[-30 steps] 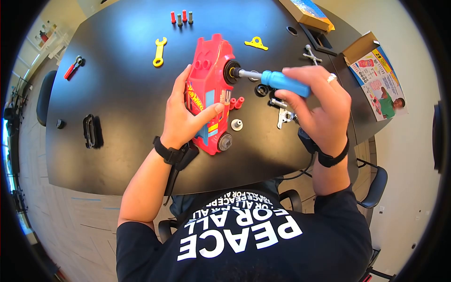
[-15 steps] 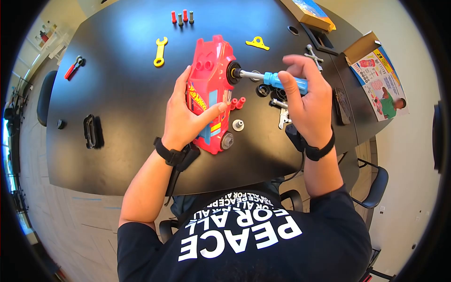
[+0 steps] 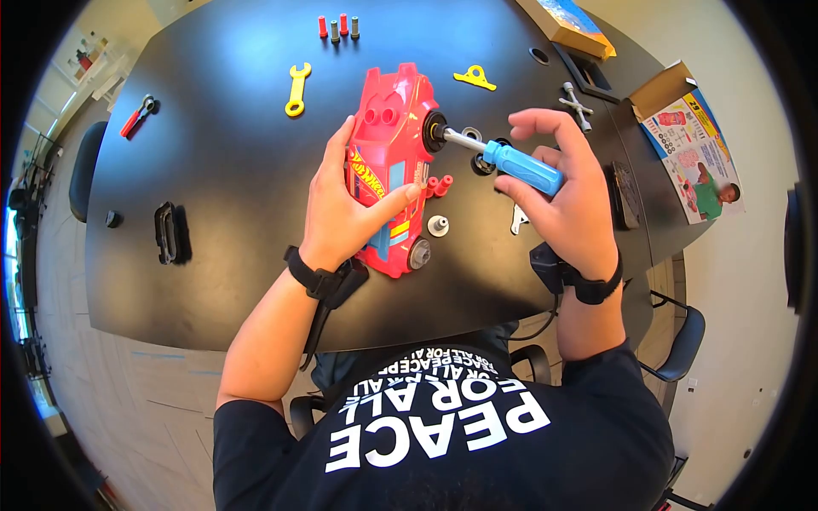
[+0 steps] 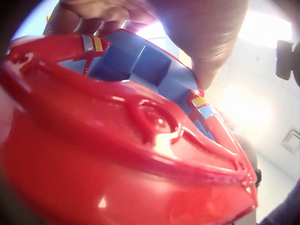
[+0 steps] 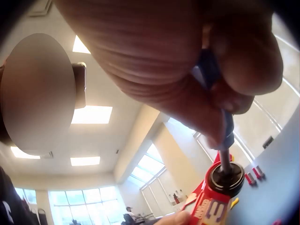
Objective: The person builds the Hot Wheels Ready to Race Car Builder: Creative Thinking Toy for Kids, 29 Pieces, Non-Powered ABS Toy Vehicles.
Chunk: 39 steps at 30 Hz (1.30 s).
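My left hand [image 3: 341, 204] grips a red toy car [image 3: 388, 162] by its body, thumb across the near side and fingers along the far side. In the left wrist view the car's red bodywork [image 4: 103, 178] fills the foreground, with the blue interior behind it. My right hand [image 3: 571, 187] holds a blue-handled screwdriver [image 3: 521, 166] between thumb and fingers, its index finger raised off the handle. The grey shaft meets the hub of a black wheel [image 3: 434, 130] on the car's right side; the right wrist view shows this wheel [image 5: 226, 180] close up. Another wheel [image 3: 419, 253] has a grey face.
Beyond the car lie a yellow wrench [image 3: 297, 89], a yellow bracket [image 3: 475, 77] and several red and grey pegs [image 3: 343, 24]. Red pegs [image 3: 440, 186] and a pale grey part [image 3: 438, 226] lie just right of it. A cross-shaped wrench [image 3: 576, 106] and a printed box [image 3: 686, 145] are farther right.
My right hand has changed its hold on the screwdriver, its index finger lifting away. The handle now slopes lower to the right. My left hand still holds the car much as before.
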Each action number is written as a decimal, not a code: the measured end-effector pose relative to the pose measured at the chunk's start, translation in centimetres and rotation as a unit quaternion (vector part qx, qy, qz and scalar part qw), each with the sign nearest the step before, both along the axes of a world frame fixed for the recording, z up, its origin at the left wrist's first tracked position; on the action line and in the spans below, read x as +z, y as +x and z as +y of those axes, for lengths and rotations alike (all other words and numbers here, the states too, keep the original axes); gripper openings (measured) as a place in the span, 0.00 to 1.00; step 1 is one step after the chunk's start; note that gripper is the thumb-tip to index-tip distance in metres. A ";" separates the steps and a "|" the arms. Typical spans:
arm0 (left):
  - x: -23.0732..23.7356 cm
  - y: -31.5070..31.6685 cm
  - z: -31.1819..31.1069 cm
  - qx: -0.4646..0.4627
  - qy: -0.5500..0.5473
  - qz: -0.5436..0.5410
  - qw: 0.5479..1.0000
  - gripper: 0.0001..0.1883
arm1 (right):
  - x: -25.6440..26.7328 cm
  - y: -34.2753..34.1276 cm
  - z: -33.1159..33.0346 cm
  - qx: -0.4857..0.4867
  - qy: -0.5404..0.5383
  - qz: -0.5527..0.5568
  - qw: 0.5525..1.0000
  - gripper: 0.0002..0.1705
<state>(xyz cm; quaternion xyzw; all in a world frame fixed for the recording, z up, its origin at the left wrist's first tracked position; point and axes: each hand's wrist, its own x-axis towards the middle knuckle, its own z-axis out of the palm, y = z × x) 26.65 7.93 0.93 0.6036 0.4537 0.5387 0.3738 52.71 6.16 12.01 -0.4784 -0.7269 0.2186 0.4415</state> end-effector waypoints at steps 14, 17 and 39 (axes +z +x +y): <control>0.2 -0.2 0.1 0.022 0.021 0.041 0.999 0.60 | -0.4 1.1 0.9 -0.051 -0.156 0.026 0.986 0.25; 0.2 -0.2 0.1 0.031 0.039 0.058 0.997 0.60 | -1.8 1.1 1.5 -0.020 -0.065 0.062 0.996 0.20; 0.3 -0.4 0.1 0.056 0.096 0.118 0.987 0.64 | -2.2 1.6 0.4 -0.009 -0.117 0.001 0.993 0.16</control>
